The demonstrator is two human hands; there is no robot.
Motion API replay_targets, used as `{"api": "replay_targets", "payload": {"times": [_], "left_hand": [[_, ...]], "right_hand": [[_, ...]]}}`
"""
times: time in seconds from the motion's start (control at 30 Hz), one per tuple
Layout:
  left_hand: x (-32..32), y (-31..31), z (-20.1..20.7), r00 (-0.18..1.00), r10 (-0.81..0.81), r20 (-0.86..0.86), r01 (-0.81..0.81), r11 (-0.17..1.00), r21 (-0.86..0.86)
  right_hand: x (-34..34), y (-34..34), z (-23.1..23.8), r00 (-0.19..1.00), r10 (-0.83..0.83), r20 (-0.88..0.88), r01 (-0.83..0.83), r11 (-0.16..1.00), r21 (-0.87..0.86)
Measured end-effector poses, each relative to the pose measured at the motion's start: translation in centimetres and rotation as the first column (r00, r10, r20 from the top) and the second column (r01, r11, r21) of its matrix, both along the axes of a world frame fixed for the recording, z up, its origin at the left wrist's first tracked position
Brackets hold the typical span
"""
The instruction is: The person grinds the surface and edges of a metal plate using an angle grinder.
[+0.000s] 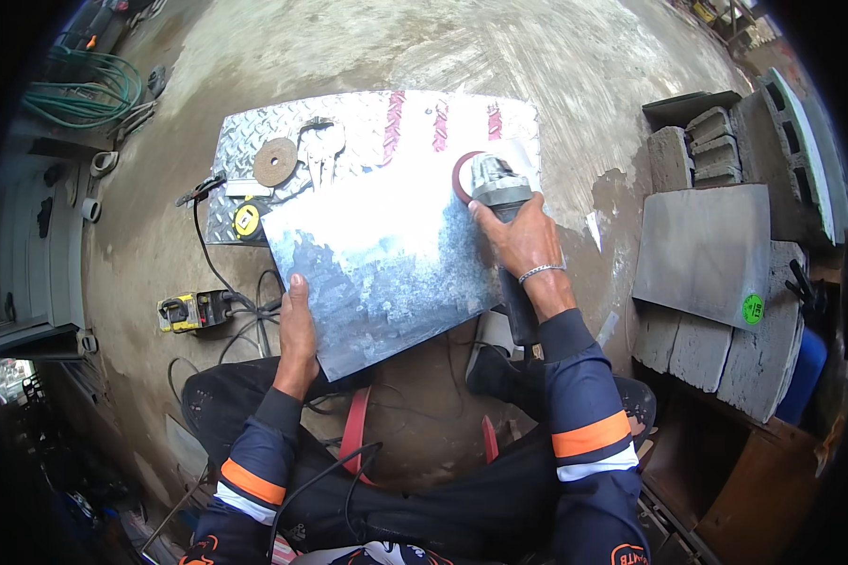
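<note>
A bare metal sheet (377, 273) lies tilted across the front of a tread-plate surface, its near corner jutting toward my knees. It is mottled grey near me and glares bright on its far side. My left hand (298, 337) grips its left edge, thumb on top and fingers hidden beneath. In my right hand (526, 243) is an angle grinder (504, 193), its body running back under my wrist. The grinder's reddish-brown disc (463, 177) is at the sheet's far right corner; whether it touches or spins I cannot tell.
On the tread plate (240, 141) lie a loose abrasive disc (276, 162), locking pliers (322, 151), a tape measure (247, 219) and a cabled clamp (201, 189). A yellow-black device (194, 311) sits among floor cables. Concrete blocks (671, 160) and another metal sheet (702, 250) stand at right.
</note>
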State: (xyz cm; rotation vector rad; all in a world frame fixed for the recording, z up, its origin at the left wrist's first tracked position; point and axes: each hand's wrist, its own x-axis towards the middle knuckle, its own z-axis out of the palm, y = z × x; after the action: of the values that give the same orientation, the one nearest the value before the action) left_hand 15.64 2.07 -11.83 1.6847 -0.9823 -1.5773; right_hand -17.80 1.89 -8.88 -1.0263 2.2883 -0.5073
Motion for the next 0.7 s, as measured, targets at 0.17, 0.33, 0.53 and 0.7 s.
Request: {"api": "replay_targets", "payload": {"times": [0.17,0.33,0.53,0.7], "left_hand": [[0.2,0.0,0.2,1.0,0.023,0.021,-0.023,1.0,0.014],[0.1,0.2,0.2,0.998,-0.002,0.064,0.001,1.0,0.013],[0.5,0.2,-0.4,1.0,0.0,0.03,0.0,1.0,0.002],[0.4,0.0,0.1,0.999,0.023,-0.035,-0.022,0.999,0.034]], "right_hand": [[-2.6,-0.6,-1.8,0.987,-0.158,-0.038,0.158,0.987,-0.012],[0.6,0.2,0.0,1.0,-0.014,-0.016,0.014,1.0,0.015],[3.6,1.1,0.7,0.988,0.15,0.026,-0.151,0.989,0.01],[-0.3,0.7,-0.3,0.999,-0.012,-0.035,0.012,1.0,-0.016]]}}
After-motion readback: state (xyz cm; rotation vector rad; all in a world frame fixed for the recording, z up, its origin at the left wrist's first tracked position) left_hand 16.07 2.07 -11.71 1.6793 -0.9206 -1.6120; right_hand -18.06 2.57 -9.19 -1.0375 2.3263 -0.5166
